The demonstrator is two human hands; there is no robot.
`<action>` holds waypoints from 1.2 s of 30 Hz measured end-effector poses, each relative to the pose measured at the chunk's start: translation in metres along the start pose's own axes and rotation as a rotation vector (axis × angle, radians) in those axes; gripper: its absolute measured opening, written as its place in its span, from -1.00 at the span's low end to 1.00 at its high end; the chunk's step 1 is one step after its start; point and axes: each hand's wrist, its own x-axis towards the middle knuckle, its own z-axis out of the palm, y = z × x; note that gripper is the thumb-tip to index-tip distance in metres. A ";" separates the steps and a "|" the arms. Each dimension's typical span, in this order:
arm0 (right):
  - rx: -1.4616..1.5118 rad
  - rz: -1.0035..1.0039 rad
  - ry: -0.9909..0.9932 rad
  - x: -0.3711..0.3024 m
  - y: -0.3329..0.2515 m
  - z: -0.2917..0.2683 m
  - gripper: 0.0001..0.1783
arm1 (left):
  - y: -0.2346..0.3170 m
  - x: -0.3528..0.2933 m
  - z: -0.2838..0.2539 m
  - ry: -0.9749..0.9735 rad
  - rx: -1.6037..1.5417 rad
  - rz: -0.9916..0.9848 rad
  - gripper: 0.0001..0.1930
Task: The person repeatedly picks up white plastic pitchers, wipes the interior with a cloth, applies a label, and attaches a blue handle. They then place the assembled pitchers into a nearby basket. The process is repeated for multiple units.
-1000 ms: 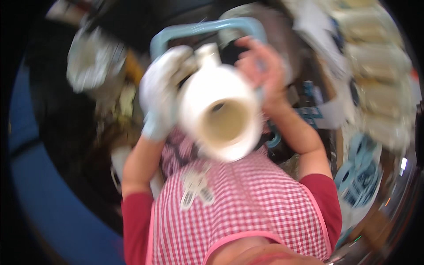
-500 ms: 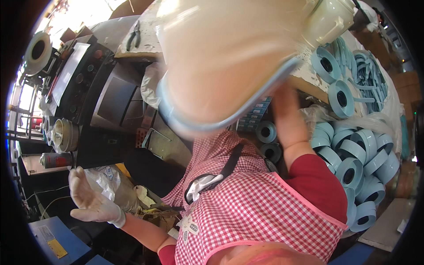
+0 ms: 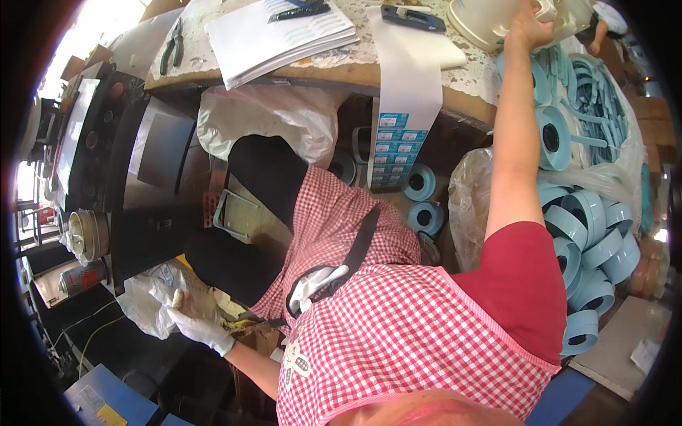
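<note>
White chipped bench (image 3: 474, 77) near black machine (image 3: 103, 145): right grip (image 3: 531, 28) clamps cream jug handle (image 3: 546, 10), left grip (image 3: 199, 327) spread.

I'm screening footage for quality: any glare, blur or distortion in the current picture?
In the head view, light washes out the upper left, the blue rolls glint, the workbench edge bends, and the apron and right hand show no obvious motion blur.

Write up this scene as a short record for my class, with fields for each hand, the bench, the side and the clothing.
Left hand: white-gloved, near a plastic bag; contact unclear
Right hand: bare, at cream containers; grip unclear
Bench: pliers, paper stack
Right side: pale blue rolls
Clothing: red-and-white checked apron
</note>
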 end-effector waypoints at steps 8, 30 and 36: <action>-0.085 -0.016 -0.628 -0.070 -0.040 -0.086 -0.51 | 0.041 -0.019 0.139 -0.424 0.290 0.442 -0.75; -0.007 -0.325 -1.290 -0.114 -0.011 0.020 -0.48 | 0.170 -0.144 0.496 -1.260 0.210 1.164 -0.72; 0.168 -0.302 -1.034 -0.138 0.003 0.015 -0.44 | 0.191 -0.156 0.514 -1.144 0.652 1.300 -0.59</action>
